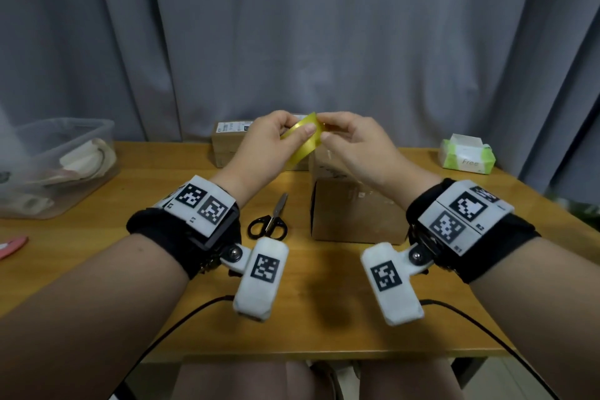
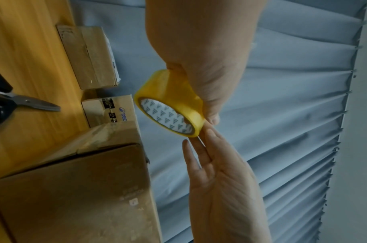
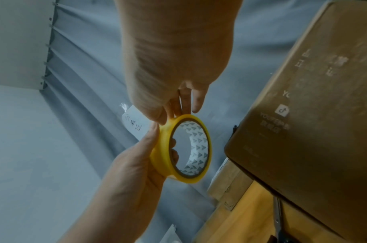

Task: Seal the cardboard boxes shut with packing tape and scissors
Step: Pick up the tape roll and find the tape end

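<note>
My left hand (image 1: 292,135) grips a yellow tape roll (image 1: 303,140) above the table, fingers through its white printed core (image 3: 197,144). At the roll's upper rim the fingertips of my right hand (image 1: 326,133) pinch the outer band (image 3: 174,113). No loose tape end shows. In the left wrist view my thumb lies along the tape roll (image 2: 172,102) and the right fingers (image 2: 201,139) touch its edge. Black-handled scissors (image 1: 269,221) lie shut on the table, left of a brown cardboard box (image 1: 354,214). A smaller box (image 2: 107,111) and a labelled box (image 1: 227,143) stand behind.
On the wooden table (image 1: 130,269) a clear plastic bin (image 1: 55,166) stands at the far left and a green tissue pack (image 1: 467,156) at the far right. A pink object (image 1: 13,245) lies at the left edge. Grey curtain hangs behind; cables trail over the front edge.
</note>
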Demonstrator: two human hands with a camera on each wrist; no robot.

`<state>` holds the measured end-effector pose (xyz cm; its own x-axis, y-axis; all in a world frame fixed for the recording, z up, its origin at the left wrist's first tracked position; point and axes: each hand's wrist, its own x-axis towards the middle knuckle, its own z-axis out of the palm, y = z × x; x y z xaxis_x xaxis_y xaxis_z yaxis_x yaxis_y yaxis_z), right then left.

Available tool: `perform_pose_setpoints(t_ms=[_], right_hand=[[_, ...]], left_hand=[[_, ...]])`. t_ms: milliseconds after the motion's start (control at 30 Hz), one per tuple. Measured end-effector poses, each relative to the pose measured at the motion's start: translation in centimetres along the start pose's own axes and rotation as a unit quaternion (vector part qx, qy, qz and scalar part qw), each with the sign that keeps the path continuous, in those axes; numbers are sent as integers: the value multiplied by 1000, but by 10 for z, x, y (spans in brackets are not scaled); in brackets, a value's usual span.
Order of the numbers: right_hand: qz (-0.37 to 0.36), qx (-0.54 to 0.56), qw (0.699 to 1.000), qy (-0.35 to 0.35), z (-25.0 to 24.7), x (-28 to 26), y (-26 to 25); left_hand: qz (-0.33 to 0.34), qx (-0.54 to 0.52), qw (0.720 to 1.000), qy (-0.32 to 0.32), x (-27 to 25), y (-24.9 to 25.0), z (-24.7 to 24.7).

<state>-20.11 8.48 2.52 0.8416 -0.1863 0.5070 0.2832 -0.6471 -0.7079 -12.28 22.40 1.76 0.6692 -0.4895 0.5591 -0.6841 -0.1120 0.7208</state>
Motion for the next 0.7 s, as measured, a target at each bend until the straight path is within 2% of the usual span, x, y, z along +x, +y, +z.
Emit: perform_pose_setpoints(t_ms=[133, 233, 300, 433, 567, 700], right_hand=[[-23, -70, 997, -24, 5, -7, -1], [-19, -143, 989, -17, 4, -9, -1], [-10, -144, 990, -10, 2, -9, 1], [-37, -98, 994, 9, -2, -8, 11], [-76, -89, 993, 24, -3, -14, 16], [-83, -153, 985, 12, -2, -20, 14]], left_hand=[[-28, -3, 999, 16, 1, 7, 1], [-65, -102, 992, -45, -2, 15, 0], [-84, -134, 984, -76, -4, 19, -1], [-81, -139, 981, -105, -7, 23, -6], [-102, -118, 985, -80, -6, 25, -3], [-105, -107, 988, -29, -3, 26, 6]])
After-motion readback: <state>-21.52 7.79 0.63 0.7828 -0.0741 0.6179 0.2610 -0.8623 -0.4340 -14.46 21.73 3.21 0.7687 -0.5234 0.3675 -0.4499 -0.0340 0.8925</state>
